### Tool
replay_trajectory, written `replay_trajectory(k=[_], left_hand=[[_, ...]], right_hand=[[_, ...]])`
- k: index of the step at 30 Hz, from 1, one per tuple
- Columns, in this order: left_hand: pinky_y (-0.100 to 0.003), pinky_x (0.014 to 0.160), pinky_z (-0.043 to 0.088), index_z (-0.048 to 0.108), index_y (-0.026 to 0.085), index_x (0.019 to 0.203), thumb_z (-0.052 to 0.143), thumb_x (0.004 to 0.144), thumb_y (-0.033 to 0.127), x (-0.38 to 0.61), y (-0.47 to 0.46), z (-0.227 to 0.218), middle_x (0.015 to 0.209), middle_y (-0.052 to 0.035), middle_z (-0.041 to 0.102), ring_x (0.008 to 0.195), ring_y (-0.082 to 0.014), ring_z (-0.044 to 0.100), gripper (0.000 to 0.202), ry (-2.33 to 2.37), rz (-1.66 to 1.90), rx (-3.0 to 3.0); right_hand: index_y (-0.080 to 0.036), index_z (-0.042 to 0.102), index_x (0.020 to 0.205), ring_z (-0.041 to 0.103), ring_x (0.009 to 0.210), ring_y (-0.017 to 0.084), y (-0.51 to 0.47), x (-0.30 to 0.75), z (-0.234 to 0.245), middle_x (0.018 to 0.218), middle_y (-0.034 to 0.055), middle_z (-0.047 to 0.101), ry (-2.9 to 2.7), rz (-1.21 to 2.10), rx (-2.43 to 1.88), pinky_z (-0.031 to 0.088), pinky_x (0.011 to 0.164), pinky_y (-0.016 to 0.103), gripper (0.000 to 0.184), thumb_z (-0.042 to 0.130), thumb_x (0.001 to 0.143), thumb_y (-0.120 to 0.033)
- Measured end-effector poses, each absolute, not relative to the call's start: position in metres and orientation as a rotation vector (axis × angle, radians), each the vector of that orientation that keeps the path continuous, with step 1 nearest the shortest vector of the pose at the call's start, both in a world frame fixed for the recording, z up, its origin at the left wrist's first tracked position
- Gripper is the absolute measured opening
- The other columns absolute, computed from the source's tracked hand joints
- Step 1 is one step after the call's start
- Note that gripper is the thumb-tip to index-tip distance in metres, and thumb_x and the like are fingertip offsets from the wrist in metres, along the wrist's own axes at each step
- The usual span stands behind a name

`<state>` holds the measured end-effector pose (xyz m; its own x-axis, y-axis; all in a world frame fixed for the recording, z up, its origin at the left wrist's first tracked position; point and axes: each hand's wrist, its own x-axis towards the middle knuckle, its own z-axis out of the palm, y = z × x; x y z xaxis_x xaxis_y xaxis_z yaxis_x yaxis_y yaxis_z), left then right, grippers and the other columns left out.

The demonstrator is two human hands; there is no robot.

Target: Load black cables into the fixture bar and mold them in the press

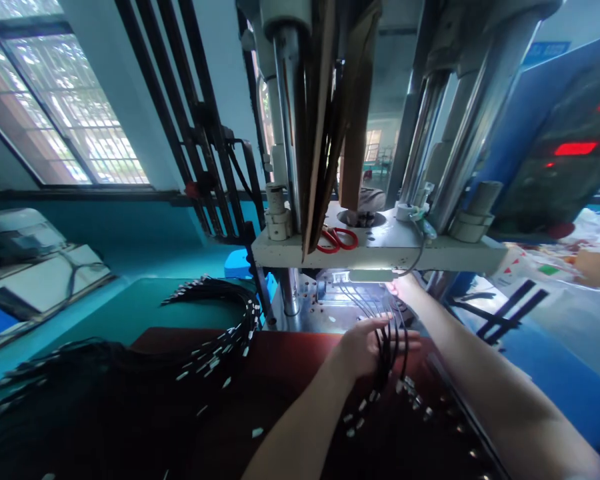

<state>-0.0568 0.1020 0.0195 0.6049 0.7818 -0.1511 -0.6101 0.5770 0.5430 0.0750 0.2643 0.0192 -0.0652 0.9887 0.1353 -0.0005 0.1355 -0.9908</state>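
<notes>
My left hand [367, 343] lies over the dark red bench top with its fingers stretched forward, and several thin black cables [391, 333] run between and across them. My right hand [405, 287] reaches further in, under the machine's white plate [380, 252], at the far ends of those cables near the lit mould area [353, 293]; its fingers are hidden. The cables' near ends carry small white connectors [380, 400] that lie on the bench by my left wrist.
A large bundle of black cables with white tips [215, 327] lies across the bench at left. Red-handled scissors [337, 239] rest on the white plate. Steel columns [450, 133] rise above. A blue control panel with red displays [555, 133] stands at right.
</notes>
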Motion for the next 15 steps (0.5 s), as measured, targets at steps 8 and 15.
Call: replay_trajectory(k=[8, 15], left_hand=[[-0.019, 0.047, 0.040, 0.057, 0.010, 0.090, 0.045, 0.088, 0.022, -0.012, 0.067, 0.043, 0.055, 0.0014, 0.049, 0.043, -0.0067, 0.047, 0.017, 0.394, 0.964, 0.164], [-0.018, 0.035, 0.027, 0.056, 0.012, 0.079, 0.058, 0.080, 0.030, 0.004, -0.015, 0.049, 0.045, 0.0058, 0.039, 0.033, -0.0048, 0.031, 0.018, 0.385, 0.820, 0.578]], right_hand=[[-0.016, 0.053, 0.080, 0.033, 0.029, 0.006, 0.194, 0.105, 0.023, 0.044, -0.0047, 0.048, -1.090, 1.258, -1.085, 0.018, 0.030, 0.018, 0.019, 0.054, 0.074, -0.034], [-0.018, 0.054, 0.077, 0.045, 0.037, 0.010, 0.151, 0.171, 0.033, 0.048, -0.0032, 0.051, -0.891, 1.033, -1.171, 0.031, 0.032, 0.020, 0.015, 0.051, 0.070, -0.031]])
